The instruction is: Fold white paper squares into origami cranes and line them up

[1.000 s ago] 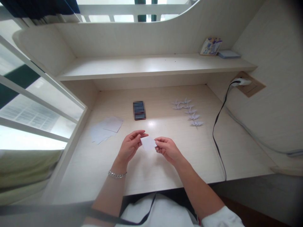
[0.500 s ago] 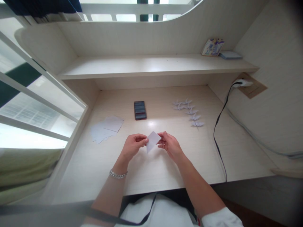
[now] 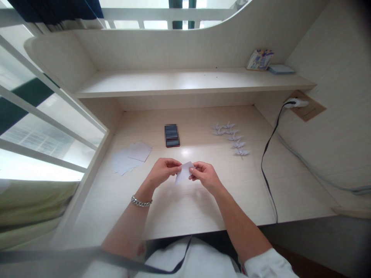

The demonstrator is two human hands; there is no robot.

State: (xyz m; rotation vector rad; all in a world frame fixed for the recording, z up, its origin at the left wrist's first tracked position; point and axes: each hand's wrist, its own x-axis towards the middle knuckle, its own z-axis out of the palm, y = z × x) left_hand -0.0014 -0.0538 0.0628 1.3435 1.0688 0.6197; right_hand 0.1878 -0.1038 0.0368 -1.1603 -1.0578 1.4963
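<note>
A small folded piece of white paper point(image 3: 183, 173) is held above the desk between both hands. My left hand point(image 3: 165, 171) pinches its left edge, thumb on top. My right hand point(image 3: 205, 174) grips the right edge, with the thumb on the paper's face and the fingers partly behind it. Several white paper cranes point(image 3: 234, 138) stand in a curved row to the right, beyond my right hand. Loose white sheets point(image 3: 139, 151) lie overlapping at the left, beyond my left hand.
A dark, blurred-out rectangular object point(image 3: 172, 136) lies behind the hands. A black cable point(image 3: 263, 158) runs from the wall socket point(image 3: 307, 106) down to the desk's front edge. On the shelf point(image 3: 174, 82) are a colourful box point(image 3: 260, 59) and a pale flat item point(image 3: 281, 69).
My right hand has closed on the paper's right edge, its thumb now on the face. The paper has tilted and turned slightly, and both hands have moved a little left.
</note>
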